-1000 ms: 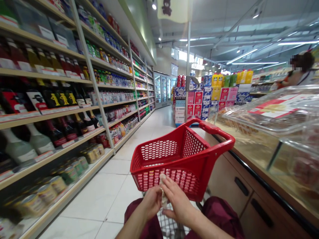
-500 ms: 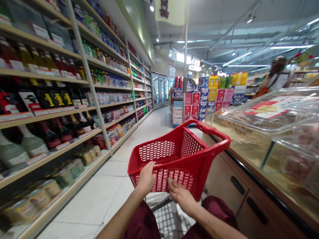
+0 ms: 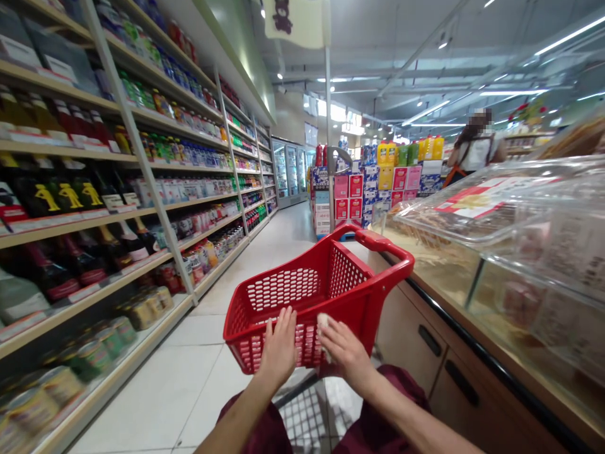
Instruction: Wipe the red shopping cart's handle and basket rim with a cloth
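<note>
A red plastic shopping cart (image 3: 373, 309) with perforated sides stands in front of me, its handle towards the right. My left hand (image 3: 278, 353) is at its near side, palm facing the basket wall, with the fingers stretched out and holding nothing. Whether the fingertips touch the plastic, I cannot tell. Beside it, my right hand (image 3: 348, 353) presses a small whitish cloth (image 3: 323, 325) under its fingers, close to the same side wall. Most of the cloth is hidden behind the fingers. Below the cart, dark red trousers (image 3: 258, 425) show on my bent legs.
Shelves (image 3: 179, 230) of bottles and cans line the left. On the right is a wooden counter (image 3: 411, 328) with clear plastic lids (image 3: 529, 189). Ahead, stacked drink boxes (image 3: 350, 195) stand near a metal pole (image 3: 329, 88). A person (image 3: 475, 148) stands beyond the counter.
My left hand has uncurled, its fingers now straight and raised. The right hand has risen slightly along the cart's side, showing more of the cloth. The view has shifted to the right.
</note>
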